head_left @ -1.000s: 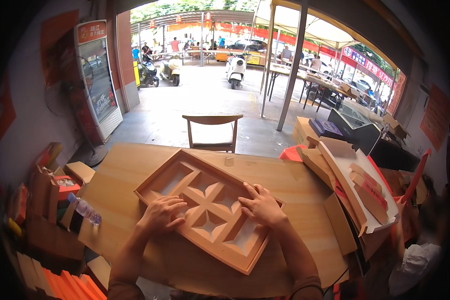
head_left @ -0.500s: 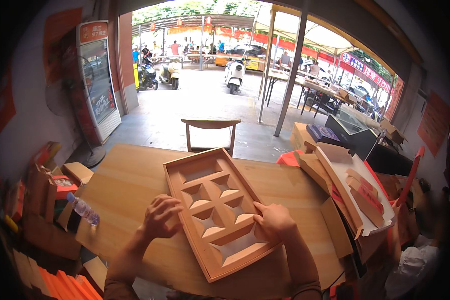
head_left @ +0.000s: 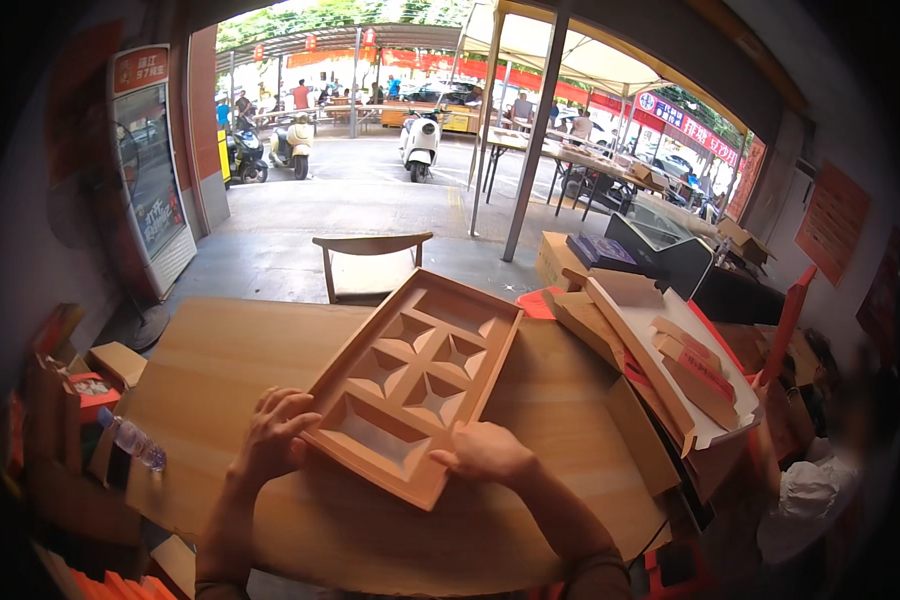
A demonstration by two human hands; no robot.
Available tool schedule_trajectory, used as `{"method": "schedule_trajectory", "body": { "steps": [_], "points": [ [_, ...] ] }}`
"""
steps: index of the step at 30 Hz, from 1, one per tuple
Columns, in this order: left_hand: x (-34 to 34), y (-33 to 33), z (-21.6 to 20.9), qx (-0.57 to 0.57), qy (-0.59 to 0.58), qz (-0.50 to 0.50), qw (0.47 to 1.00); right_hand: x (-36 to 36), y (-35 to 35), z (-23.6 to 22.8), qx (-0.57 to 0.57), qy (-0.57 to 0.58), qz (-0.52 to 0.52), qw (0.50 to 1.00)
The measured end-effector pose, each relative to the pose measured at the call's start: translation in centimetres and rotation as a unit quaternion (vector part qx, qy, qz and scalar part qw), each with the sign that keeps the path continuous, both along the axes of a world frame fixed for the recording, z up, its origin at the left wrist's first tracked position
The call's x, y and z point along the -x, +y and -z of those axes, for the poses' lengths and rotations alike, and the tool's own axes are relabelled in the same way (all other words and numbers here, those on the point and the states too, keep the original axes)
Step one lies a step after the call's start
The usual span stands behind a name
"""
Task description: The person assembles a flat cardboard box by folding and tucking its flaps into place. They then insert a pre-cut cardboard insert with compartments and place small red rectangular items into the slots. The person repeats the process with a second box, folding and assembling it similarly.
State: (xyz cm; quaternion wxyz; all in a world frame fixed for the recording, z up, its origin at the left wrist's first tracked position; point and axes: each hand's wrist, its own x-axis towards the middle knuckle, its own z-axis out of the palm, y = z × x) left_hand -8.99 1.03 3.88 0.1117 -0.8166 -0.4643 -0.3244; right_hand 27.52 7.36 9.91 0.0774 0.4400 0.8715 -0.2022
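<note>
A brown cardboard box tray (head_left: 419, 365) lies tilted to the right in front of me. Large rectangular recesses sit at its two ends, with smaller pyramid-sided ones between. At its near left corner, my left hand (head_left: 276, 436) has its fingers curled against the edge. My right hand (head_left: 492, 453) grips the near right side, thumb on the rim and the other fingers partly hidden. The near end looks slightly raised off the wooden table (head_left: 210, 370).
A wooden chair (head_left: 372, 262) stands beyond the table. To the right are stacked flattened cartons (head_left: 660, 360) and a person's white sleeve (head_left: 820, 490). A plastic bottle (head_left: 133, 440) is by the left edge, near open boxes (head_left: 118, 364). Parked scooters (head_left: 419, 145) stand outside.
The tray has turned clockwise, its far end swinging from left to right. My left hand, apart from it before, now touches its corner. The whole view has shifted slightly.
</note>
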Motion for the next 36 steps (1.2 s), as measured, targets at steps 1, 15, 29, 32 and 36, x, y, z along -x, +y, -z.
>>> {"method": "schedule_trajectory", "body": {
  "steps": [1,15,29,32,36],
  "points": [
    [-0.3,0.0,-0.2,-0.015,-0.018,0.004,1.0,1.2,-0.9,0.3,0.015,0.004,-0.042,0.999],
    [-7.6,-1.3,3.4,0.052,-0.043,0.12,0.99,-2.3,0.2,-1.2,-0.157,0.235,-0.15,0.947],
    [-2.1,1.1,3.7,0.024,-0.041,-0.068,0.997,-42.2,11.3,-6.8,-0.188,-0.135,0.442,0.867],
    [-1.7,1.8,4.5,0.028,-0.079,-0.055,0.995,-50.8,8.6,-3.5,-0.14,-0.103,0.48,0.86],
    [0.1,1.3,4.9,-0.008,-0.058,-0.08,0.995,-45.7,7.1,-4.2,-0.123,-0.104,0.497,0.853]
  ]
}}
